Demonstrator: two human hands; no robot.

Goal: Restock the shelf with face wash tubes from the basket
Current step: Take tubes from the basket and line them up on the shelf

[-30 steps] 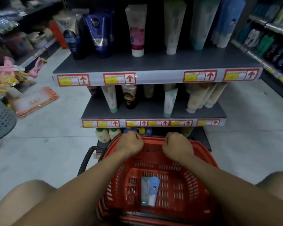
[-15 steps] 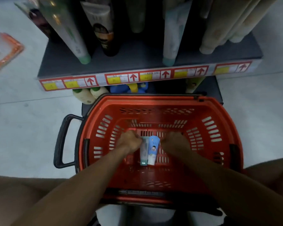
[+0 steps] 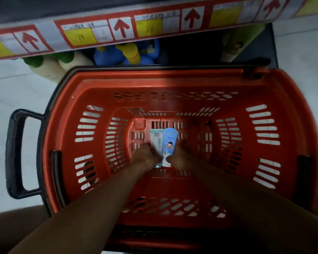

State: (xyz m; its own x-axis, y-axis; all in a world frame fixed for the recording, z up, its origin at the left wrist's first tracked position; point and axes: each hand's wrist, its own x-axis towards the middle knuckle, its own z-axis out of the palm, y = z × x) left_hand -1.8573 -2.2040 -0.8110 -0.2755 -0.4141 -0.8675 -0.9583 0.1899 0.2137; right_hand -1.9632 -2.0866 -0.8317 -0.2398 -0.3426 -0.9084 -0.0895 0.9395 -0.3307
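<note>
Basket: a red basket (image 3: 173, 83) sits on the floor (image 3: 301, 50) just under the shelf edge (image 3: 117, 28). A black handle (image 3: 17, 153) sticks out on its left side.
Tubes: two face wash tubes lie side by side on the basket bottom, touching. The white tube (image 3: 155, 140) is on the left. The blue tube (image 3: 169, 143) is on the right and has a small cartoon face on it.
Left hand: the left hand (image 3: 145, 158) is down in the basket, on the near end of the white tube. Its fingers look curled on the tube, but it is dark and blurry, so I cannot tell for sure.
Right hand: the right hand (image 3: 180, 158) is next to it, on the near end of the blue tube. I cannot tell if it is pinching the tube or only touching it.
Shelf: the edge has yellow price tags and red arrows that point up.
Under the shelf: cream bottles with green caps (image 3: 50, 65) and blue bottles with yellow caps (image 3: 128, 54) stand behind the basket.
</note>
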